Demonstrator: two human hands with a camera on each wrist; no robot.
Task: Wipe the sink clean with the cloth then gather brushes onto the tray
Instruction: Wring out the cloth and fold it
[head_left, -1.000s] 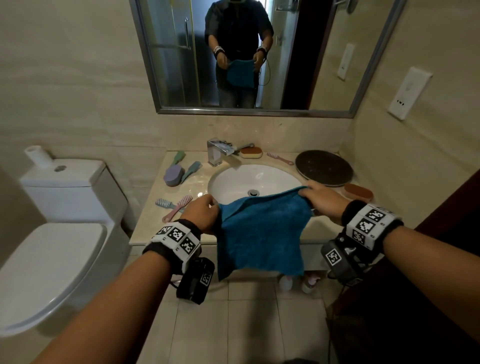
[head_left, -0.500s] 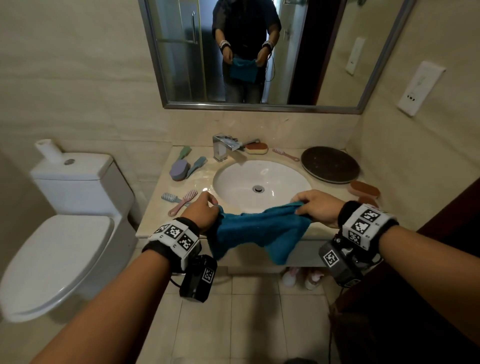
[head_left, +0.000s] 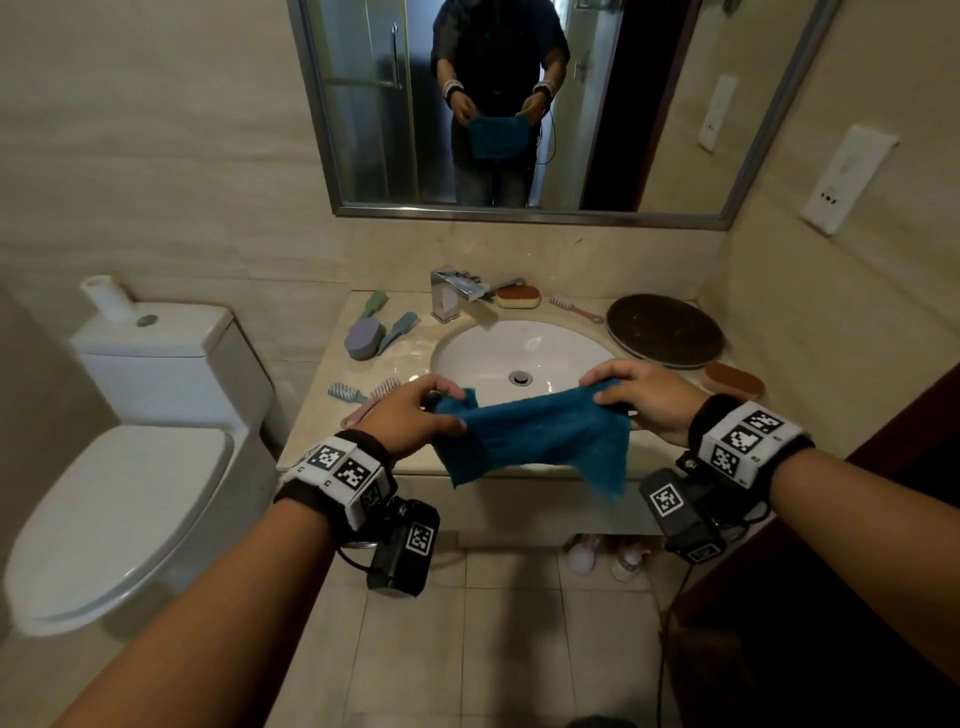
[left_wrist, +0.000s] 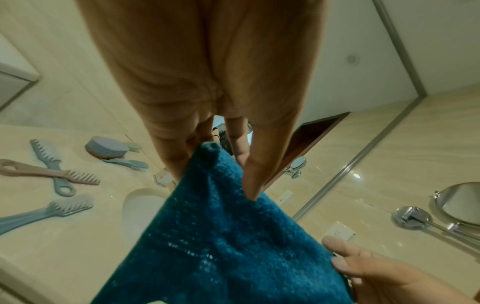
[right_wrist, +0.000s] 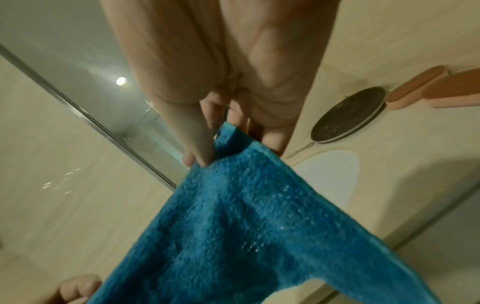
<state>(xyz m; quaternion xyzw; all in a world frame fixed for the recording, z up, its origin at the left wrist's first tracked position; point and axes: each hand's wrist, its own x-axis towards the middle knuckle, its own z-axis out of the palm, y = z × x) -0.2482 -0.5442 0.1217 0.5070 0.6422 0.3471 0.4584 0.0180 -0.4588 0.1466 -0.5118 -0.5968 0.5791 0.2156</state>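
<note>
A teal cloth (head_left: 535, 436) stretches between both hands above the front rim of the white sink (head_left: 519, 358). My left hand (head_left: 421, 410) pinches its left corner (left_wrist: 207, 156); my right hand (head_left: 623, 395) pinches its right corner (right_wrist: 228, 139). The cloth sags in the middle, with two corners hanging down. A dark round tray (head_left: 665, 330) sits right of the sink. Brushes lie on the counter: a purple round one (head_left: 363, 338), green ones (head_left: 397, 330), a blue and a pink comb brush (head_left: 358, 397), a pink brush (head_left: 574, 309), and brown ones (head_left: 732, 379).
A chrome faucet (head_left: 452, 299) stands behind the sink with an orange sponge brush (head_left: 517, 297) beside it. A white toilet (head_left: 135, 415) stands to the left. The mirror (head_left: 519, 104) hangs above. Small bottles (head_left: 584, 553) stand on the tiled floor below the counter.
The cloth, hanging full length a second ago, has been gathered up and now spans flatter between the hands. Both hands moved slightly forward toward the sink.
</note>
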